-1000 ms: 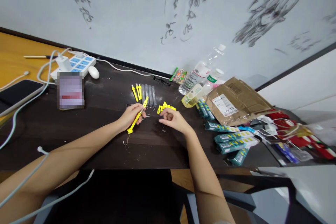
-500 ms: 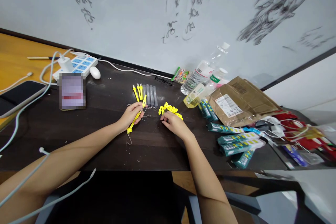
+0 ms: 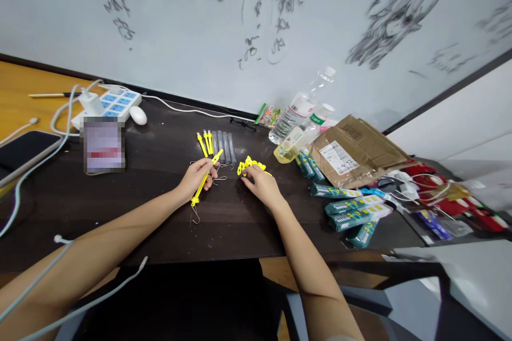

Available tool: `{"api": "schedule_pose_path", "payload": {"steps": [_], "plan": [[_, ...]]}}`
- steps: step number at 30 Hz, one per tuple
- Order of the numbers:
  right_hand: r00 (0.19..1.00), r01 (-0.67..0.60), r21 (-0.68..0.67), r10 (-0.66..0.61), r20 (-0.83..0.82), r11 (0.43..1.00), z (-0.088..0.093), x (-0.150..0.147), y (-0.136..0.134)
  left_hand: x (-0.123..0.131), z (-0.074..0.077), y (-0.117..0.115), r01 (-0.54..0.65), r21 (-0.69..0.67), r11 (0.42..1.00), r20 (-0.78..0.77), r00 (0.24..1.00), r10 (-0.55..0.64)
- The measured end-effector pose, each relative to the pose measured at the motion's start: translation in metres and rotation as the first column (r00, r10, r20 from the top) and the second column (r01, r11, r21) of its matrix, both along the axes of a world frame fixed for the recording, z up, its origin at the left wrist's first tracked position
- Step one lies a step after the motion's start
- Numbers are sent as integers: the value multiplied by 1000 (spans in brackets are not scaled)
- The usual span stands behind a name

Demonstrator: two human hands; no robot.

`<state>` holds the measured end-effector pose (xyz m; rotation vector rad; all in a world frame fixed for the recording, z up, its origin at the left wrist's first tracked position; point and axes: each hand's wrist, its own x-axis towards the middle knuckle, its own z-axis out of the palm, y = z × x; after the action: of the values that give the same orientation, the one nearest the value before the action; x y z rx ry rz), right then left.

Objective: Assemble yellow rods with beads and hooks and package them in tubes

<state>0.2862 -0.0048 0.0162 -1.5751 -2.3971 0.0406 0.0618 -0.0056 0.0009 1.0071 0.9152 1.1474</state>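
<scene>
My left hand (image 3: 198,178) is closed around a slim yellow plastic piece (image 3: 199,192) with a metal hook hanging at its lower end. Another flat yellow tip sticks up past the thumb. Over a pile of small yellow parts (image 3: 248,161) is my right hand (image 3: 260,184), its fingertips down among them; whether they grip one is hidden. Behind the left hand lie three yellow sticks (image 3: 205,142), side by side with several clear tubes (image 3: 224,147). Thin metal hooks (image 3: 220,180) lie on the dark table (image 3: 236,229) between my hands.
Bottles (image 3: 294,117), a snack packet (image 3: 267,115) and glasses (image 3: 243,124) stand or lie at the back. Green boxes (image 3: 348,205) and a cardboard parcel (image 3: 352,149) are on the right. A power strip (image 3: 116,102), white cables and a phone (image 3: 30,154) occupy the left.
The camera view has shifted slightly. My right hand's fingers have drawn closer together over the yellow pile. The left hand keeps its hold on the yellow piece.
</scene>
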Motion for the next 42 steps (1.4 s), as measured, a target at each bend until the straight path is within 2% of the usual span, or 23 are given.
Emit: {"api": "schedule_pose_path", "payload": {"steps": [2, 6, 10, 14, 17, 20, 23, 25, 26, 29, 32, 34, 36, 38, 42], "plan": [[1000, 25, 55, -25, -5, 998, 0, -5, 0, 0, -2, 1, -23, 0, 1000, -12, 1000, 23], [1000, -1, 158, 4, -18, 987, 6, -16, 7, 0, -6, 1, -31, 22, 999, -33, 999, 32], [998, 9, 172, -19, 55, 985, 18, -31, 34, 0, -5, 0, -11, 29, 1000, -44, 999, 12], [977, 162, 31, -164, 137, 986, 20, -52, 74, 0, -2, -2, -5, 44, 999, -66, 998, 8], [956, 274, -121, -256, 145, 954, 17, -63, 99, 0, -2, -2, 9, 52, 999, -80, 997, -5], [959, 280, -224, -280, 30, 933, 13, -63, 114, -1, -3, -1, 21, 48, 999, -92, 996, -16], [926, 259, -245, -312, -211, 934, 13, -54, 117, -1, -5, -1, 43, 57, 997, -102, 994, -37], [836, 207, -257, -307, -455, 944, 13, -47, 111, 0, -7, -1, 70, 68, 995, -107, 992, -62], [753, 153, -264, -285, -592, 952, 13, -45, 105, 0, -7, -1, 88, 74, 993, -113, 990, -80], [387, -47, -244, -208, -898, 968, 11, -42, 81, 1, -9, -1, 147, 89, 985, -143, 981, -134], [49, -119, -226, -222, -974, 967, 5, -45, 57, 2, -11, -1, 174, 92, 980, -146, 976, -160], [-89, -129, -237, -249, -964, 963, 2, -47, 46, 2, -12, -1, 174, 89, 981, -144, 977, -160], [-155, -131, -235, -254, -955, 963, 0, -47, 42, 2, -11, -1, 170, 88, 982, -148, 977, -156], [-181, -123, -215, -235, -955, 969, 0, -46, 40, 3, -11, -1, 169, 89, 982, -153, 976, -154], [-155, -135, -181, -201, -967, 974, 2, -45, 40, 3, -9, -2, 179, 89, 980, -173, 972, -161]]}}
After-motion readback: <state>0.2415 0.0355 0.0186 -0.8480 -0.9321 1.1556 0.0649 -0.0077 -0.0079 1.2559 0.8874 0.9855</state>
